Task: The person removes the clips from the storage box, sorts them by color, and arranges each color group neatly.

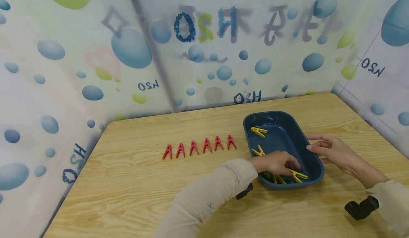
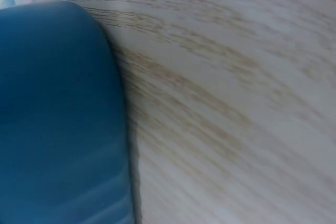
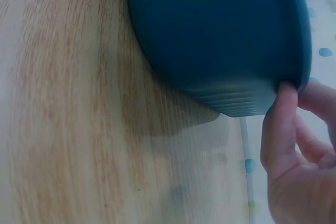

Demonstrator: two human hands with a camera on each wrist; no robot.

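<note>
A dark blue tray (image 1: 271, 114) sits on the table at the right, with several yellow clothespins (image 1: 259, 131) inside it. My left hand (image 1: 279, 162) reaches over the near rim into the tray. Its fingers bend down beside a yellow clothespin (image 1: 298, 176); whether they pinch it is hidden. My right hand (image 1: 337, 154) holds the tray's right side. In the right wrist view, the thumb and fingers (image 3: 281, 124) of that hand pinch the tray rim (image 3: 304, 51). The left wrist view shows only the tray's outer wall (image 2: 63, 119) and the tabletop, no fingers.
Left of the tray, several red clothespins (image 1: 193, 147) stand in a row on the wooden table (image 1: 127, 181). A patterned curtain (image 1: 207, 64) hangs behind the table and along its sides. Dark wrist cameras (image 1: 362, 207) jut from the sleeves.
</note>
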